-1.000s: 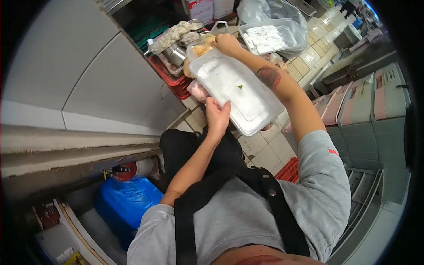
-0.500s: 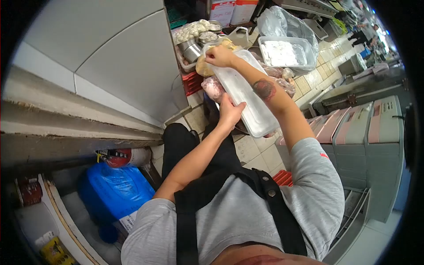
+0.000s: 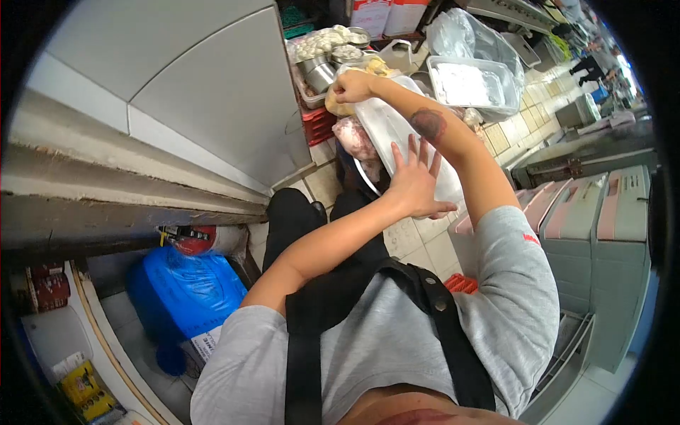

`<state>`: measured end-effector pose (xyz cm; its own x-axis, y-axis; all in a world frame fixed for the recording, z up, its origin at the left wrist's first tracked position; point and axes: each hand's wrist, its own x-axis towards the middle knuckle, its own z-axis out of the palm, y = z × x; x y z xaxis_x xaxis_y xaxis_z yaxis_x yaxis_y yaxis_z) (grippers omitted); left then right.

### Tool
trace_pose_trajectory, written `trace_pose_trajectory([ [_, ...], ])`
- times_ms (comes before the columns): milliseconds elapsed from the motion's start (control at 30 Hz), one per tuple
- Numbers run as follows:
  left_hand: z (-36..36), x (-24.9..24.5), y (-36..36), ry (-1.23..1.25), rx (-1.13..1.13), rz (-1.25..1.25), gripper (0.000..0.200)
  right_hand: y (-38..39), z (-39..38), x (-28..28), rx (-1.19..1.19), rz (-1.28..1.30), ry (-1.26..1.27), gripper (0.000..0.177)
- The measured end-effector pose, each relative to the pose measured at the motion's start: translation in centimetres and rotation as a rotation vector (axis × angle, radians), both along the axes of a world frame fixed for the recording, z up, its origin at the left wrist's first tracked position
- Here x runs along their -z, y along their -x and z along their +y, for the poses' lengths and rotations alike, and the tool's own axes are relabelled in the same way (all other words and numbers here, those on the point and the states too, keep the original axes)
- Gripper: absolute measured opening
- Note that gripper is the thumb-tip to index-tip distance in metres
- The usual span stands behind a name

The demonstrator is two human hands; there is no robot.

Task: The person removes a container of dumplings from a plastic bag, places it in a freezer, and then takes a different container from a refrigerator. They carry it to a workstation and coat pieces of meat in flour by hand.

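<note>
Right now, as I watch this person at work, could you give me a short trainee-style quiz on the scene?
1. True or false: the left hand is clenched round the translucent rectangular plastic tray.
2. Which hand grips the tray's far end? A left, B right, C neither.
3. Fill in: the plastic crate below the round steel pots is coloured ___.
Key: 1 false, its fingers are spread open; 2 B, the right hand; 3 red.

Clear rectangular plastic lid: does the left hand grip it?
No, the left hand is open with fingers spread; only the right hand grips the lid.
</note>
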<state>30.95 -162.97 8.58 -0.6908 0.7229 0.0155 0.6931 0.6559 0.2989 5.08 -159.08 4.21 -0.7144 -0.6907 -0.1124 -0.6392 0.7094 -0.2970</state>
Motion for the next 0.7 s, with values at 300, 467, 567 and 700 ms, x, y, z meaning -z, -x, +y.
trace_pose_trajectory([
  [300, 0.0, -0.1, 0.6, 0.058, 0.044, 0.003, 0.124, -0.6, -0.1, -2.3, -0.033, -0.088, 0.034, 0.030],
  [467, 0.2, -0.4, 0.6, 0.069, 0.061, 0.038, 0.124, -1.3, 0.1, -3.8, -0.065, -0.138, 0.061, 0.031],
  [567, 0.3, 0.3, 0.4, 0.056, 0.070, 0.079, 0.124, -1.0, 0.3, -3.3, -0.047, -0.125, 0.071, 0.030],
  [700, 0.0, 0.1, -0.1, 0.068, 0.058, 0.078, 0.126, -2.3, -0.4, -4.9, -0.040, -0.112, 0.010, 0.030],
])
